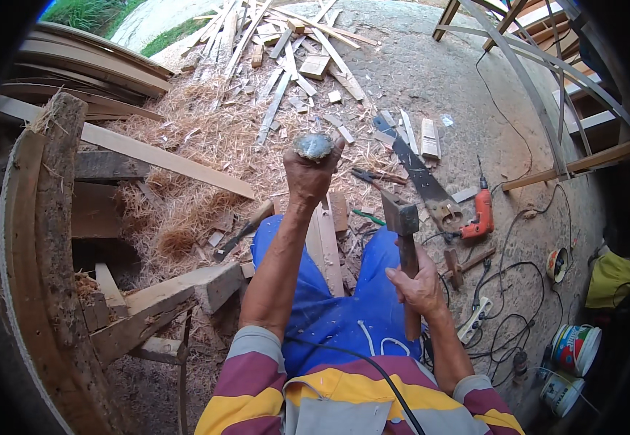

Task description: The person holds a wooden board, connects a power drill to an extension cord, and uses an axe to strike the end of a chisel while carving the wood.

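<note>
My left hand (307, 177) is closed around an upright tool, of which only the round, battered grey end (314, 146) shows above the fist; the rest is hidden beneath, so its kind is unclear. In my right hand (420, 283) is a hammer (402, 217), gripped by its wooden handle, the dark metal head up and apart from the left fist. A pale length of timber (323, 250) runs between my knees, below the left hand. Pliers (380, 176) and a handsaw (423, 174) lie on the ground beyond the hammer.
An orange drill (480, 214) lies at the right, near a white power strip (474, 319) and tangled black cords. Paint buckets (576, 348) stand at the lower right. A rough timber frame (54, 239) rises on my left. Shavings and offcuts (315, 67) cover the ground ahead.
</note>
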The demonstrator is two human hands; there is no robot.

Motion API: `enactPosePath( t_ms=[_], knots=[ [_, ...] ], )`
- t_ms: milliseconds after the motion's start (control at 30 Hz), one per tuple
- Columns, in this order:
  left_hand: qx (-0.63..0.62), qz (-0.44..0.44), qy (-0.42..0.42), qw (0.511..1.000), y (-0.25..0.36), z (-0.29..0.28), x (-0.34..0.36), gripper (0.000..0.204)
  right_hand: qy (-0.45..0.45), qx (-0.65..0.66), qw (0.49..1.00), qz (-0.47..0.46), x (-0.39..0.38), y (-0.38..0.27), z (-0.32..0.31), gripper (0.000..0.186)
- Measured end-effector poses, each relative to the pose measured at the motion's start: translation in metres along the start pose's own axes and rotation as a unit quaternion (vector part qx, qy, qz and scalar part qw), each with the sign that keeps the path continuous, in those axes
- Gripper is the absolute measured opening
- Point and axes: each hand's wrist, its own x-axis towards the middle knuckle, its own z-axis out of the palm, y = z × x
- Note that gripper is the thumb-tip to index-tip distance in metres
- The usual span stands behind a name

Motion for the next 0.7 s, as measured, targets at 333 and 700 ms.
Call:
enactPosePath(
  t_ms=[333, 700],
  knots=[
    [0.007, -0.015, -0.008, 1.0, 0.001, -0.005, 0.0, 0.021, 0.003, -0.007, 1.0, 0.006, 0.005, 0.001, 0.001, 0.057],
    [0.003, -0.021, 0.012, 1.0, -0.007, -0.005, 0.0, 0.022, 0.002, 0.0, 1.0, 0.011, 0.005, 0.004, 0.005, 0.056]
  ],
)
